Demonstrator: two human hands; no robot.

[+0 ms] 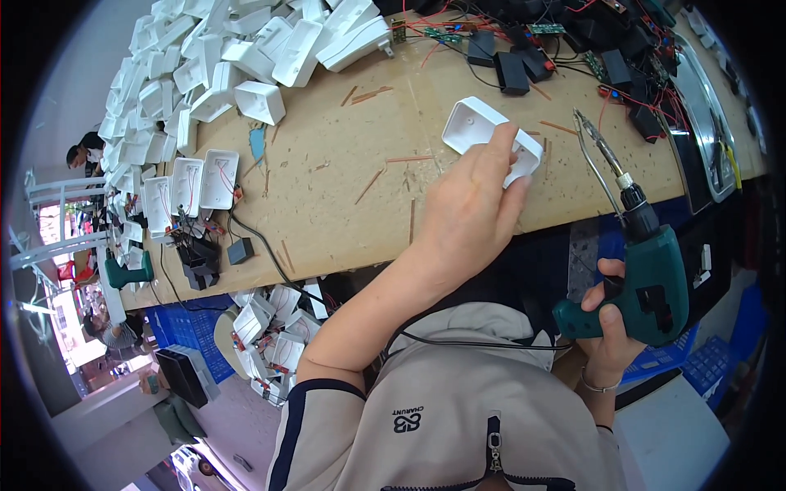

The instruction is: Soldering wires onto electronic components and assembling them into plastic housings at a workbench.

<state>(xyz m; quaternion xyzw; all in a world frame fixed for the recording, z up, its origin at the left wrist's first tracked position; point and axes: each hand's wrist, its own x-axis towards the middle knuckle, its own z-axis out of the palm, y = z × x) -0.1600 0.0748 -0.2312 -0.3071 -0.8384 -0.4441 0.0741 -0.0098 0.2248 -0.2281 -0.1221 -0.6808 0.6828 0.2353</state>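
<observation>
Near the front edge of the wooden surface [344,164], right of its middle, the head view shows the left hand [475,204] pressing down on a white plastic housing [490,135]; its grip is closed on the housing's near end, fingers over the rim, thumb along the side. The housing lies open side up. The right hand [610,327] is held off the front edge, below the surface level, with its grip wrapped tight around the handle of a green electric screwdriver [647,270], the long bit pointing up toward the housing.

To do the step well, the housing likely needs to stay flat and pinned, with the fingers clear of the screw post, and the bit should come down straight, not slanted.

Counted: one housing in hand, one screwdriver in hand, a second green screwdriver [127,270] at the front left corner. Three wired housings [188,186] stand in a row by the left edge. The heap of white housings [237,57] at the back left corner is too many to count, as are the black modules [573,49] with red wires at the back right.
</observation>
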